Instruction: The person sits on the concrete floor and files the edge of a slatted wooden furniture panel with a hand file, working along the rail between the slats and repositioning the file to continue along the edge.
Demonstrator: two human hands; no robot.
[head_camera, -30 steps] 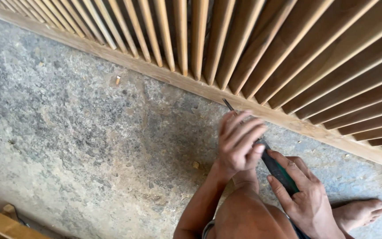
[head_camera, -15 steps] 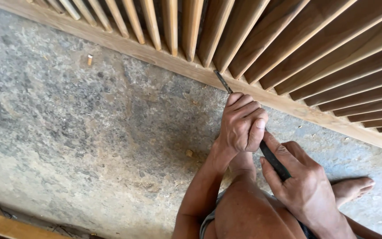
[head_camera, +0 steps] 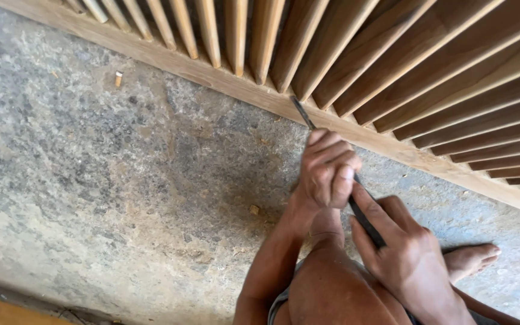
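My left hand [head_camera: 327, 170] is closed around the shaft of a long dark chisel [head_camera: 303, 114], just behind its tip. That tip rests on the bottom rail [head_camera: 224, 79] of a slatted wooden panel, between two slats. My right hand [head_camera: 405, 251] grips the chisel's dark handle end lower down. My bent knee [head_camera: 332, 289] is under both hands, and my bare foot [head_camera: 470, 259] lies on the floor to the right.
Slanting wooden slats [head_camera: 392, 54] fill the top of the view. Rough grey concrete floor [head_camera: 103, 180] spreads to the left, with a small wooden peg [head_camera: 118, 79] and a wood chip [head_camera: 253, 209] on it. A wooden strip [head_camera: 7, 312] lies at the bottom left.
The view has shifted, so the panel and hands sit a little differently in frame. Both hands keep hold of the chisel, its tip staying at the bottom rail.
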